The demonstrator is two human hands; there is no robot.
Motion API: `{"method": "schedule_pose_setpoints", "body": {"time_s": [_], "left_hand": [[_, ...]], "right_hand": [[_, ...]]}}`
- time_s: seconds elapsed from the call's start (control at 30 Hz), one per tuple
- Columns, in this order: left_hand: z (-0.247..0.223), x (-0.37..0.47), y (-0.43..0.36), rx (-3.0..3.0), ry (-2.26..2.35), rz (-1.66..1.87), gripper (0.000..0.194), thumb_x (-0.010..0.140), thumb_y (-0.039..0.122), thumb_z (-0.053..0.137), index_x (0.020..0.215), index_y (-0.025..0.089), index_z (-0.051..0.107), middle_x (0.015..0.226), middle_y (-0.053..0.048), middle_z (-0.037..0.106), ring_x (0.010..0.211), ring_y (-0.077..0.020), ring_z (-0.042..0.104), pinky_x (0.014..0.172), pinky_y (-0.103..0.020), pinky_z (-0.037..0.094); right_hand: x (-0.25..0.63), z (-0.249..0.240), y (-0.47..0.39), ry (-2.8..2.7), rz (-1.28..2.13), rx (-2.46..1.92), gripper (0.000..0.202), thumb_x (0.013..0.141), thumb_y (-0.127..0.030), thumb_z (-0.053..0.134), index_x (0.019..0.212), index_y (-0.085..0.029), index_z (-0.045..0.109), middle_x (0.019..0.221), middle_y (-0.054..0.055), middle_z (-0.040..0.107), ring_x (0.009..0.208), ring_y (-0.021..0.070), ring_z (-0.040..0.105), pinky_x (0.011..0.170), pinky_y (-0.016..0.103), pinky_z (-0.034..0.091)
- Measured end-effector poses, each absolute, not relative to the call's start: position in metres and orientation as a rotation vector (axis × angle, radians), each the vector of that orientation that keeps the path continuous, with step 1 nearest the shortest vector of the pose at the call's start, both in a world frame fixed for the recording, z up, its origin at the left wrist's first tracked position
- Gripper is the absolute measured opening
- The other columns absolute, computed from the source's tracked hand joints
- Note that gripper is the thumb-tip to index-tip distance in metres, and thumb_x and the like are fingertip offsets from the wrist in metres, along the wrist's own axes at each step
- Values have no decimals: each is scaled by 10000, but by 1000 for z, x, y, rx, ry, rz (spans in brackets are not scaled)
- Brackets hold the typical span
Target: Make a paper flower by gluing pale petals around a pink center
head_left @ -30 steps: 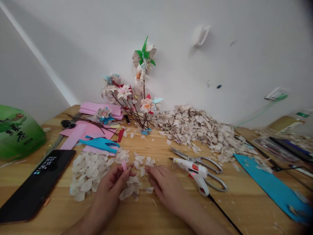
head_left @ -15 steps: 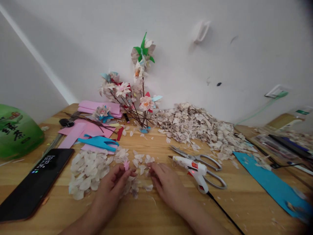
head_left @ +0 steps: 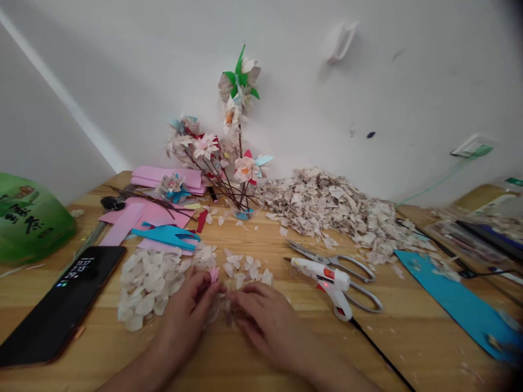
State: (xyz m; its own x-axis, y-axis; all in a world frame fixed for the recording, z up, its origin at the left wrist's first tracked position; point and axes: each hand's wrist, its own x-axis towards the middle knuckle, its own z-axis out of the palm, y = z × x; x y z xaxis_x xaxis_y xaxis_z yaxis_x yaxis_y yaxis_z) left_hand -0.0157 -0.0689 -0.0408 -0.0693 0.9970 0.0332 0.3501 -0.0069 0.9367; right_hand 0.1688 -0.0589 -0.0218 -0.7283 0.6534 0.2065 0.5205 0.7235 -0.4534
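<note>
Between the thumb and fingers of my left hand (head_left: pixel 190 307) is a small fringed pink paper piece (head_left: pixel 214 274). My right hand (head_left: pixel 267 321) is close beside it, fingers bent together and low over loose pale petals (head_left: pixel 225 311). Whether a petal is in its fingertips is blurred. Several small petal clusters (head_left: pixel 252 267) lie just beyond both hands. To the left, a heap of pale round petals (head_left: pixel 149 286) partly touches the left hand's outline. A white glue gun (head_left: pixel 327 275) lies to the right, its red light on, across metal scissors (head_left: pixel 359 269).
Handmade flowers (head_left: pixel 245 169) on thin stems stand in a clear holder by the wall. Dry flakes (head_left: pixel 330 201) are piled at the back. A phone (head_left: pixel 65 299), green bag (head_left: pixel 35 218) and pink sheets (head_left: pixel 171 177) are left; a blue sheet (head_left: pixel 453 302) lies right.
My right hand has moved left and slightly nearer me, toward my left hand, uncovering a petal cluster. My left hand still holds the pink piece. The view has shifted slightly.
</note>
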Motion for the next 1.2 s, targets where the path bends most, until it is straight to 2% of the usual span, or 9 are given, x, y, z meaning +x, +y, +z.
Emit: {"method": "schedule_pose_setpoints", "body": {"time_s": [0.17, 0.27, 0.4, 0.47, 0.6, 0.8, 0.97, 1.1, 1.2], "left_hand": [[-44, -17, -68, 1456, 1482, 1158, 171, 814, 351, 515, 746, 225, 607, 774, -29, 686, 874, -230, 613, 914, -382, 363], [-43, -17, -69, 1301, 1419, 1219, 150, 812, 359, 521, 788, 228, 589, 814, -34, 704, 895, -227, 616, 845, -352, 414], [-40, -17, -71, 1089, 1391, 1293, 142, 784, 367, 563, 737, 238, 529, 766, -1, 727, 757, -184, 636, 725, -288, 453], [-38, -16, -72, 1042, 1375, 1326, 146, 768, 360, 584, 718, 238, 522, 744, 7, 734, 737, -172, 634, 708, -264, 452], [-35, -14, -72, 1026, 1355, 1334, 124, 759, 354, 597, 771, 234, 566, 780, -4, 744, 798, -173, 637, 726, -249, 452], [-34, -13, -74, 1035, 1388, 1293, 148, 729, 374, 618, 717, 226, 611, 838, -38, 746, 861, -219, 641, 775, -301, 464], [-33, -10, -78, 1070, 1378, 1338, 149, 668, 359, 677, 604, 231, 637, 816, -35, 751, 1060, -256, 558, 940, -343, 378], [-33, -9, -79, 868, 1304, 1366, 161, 619, 380, 724, 628, 238, 649, 769, -12, 757, 894, -240, 639, 793, -314, 472], [-34, -10, -80, 820, 1333, 1371, 174, 604, 377, 742, 619, 230, 650, 759, -15, 758, 843, -232, 647, 720, -293, 481]], "right_hand": [[173, -27, -55, -2475, 427, -996, 330, 813, -72, 489, 1127, -162, 530, 1006, 73, 649, 965, 201, 535, 844, 329, 469], [172, -31, -53, -2486, 366, -976, 321, 806, -65, 518, 1109, -167, 539, 973, 66, 667, 936, 205, 554, 809, 328, 484], [167, -37, -50, -2529, 187, -880, 260, 837, -106, 517, 1092, -146, 553, 887, 84, 682, 866, 212, 573, 753, 321, 485], [165, -38, -49, -2532, 105, -836, 182, 874, -144, 477, 1023, -144, 581, 838, 86, 680, 825, 205, 577, 724, 309, 481], [164, -40, -48, -2522, 32, -804, 195, 901, -144, 414, 968, -145, 597, 785, 82, 674, 774, 194, 575, 680, 294, 472], [167, -42, -49, -2423, 142, -842, 200, 872, -107, 453, 1017, -145, 585, 795, 76, 681, 795, 205, 574, 694, 302, 476], [172, -41, -50, -2282, 387, -962, 244, 829, -77, 498, 1042, -176, 564, 841, 57, 679, 779, 194, 590, 691, 300, 486], [174, -41, -50, -2204, 495, -996, 281, 817, -55, 490, 1065, -175, 546, 849, 53, 673, 780, 188, 603, 701, 303, 492], [173, -40, -50, -2263, 481, -970, 297, 810, -50, 503, 1076, -178, 538, 871, 48, 680, 806, 191, 594, 721, 305, 488]]}}
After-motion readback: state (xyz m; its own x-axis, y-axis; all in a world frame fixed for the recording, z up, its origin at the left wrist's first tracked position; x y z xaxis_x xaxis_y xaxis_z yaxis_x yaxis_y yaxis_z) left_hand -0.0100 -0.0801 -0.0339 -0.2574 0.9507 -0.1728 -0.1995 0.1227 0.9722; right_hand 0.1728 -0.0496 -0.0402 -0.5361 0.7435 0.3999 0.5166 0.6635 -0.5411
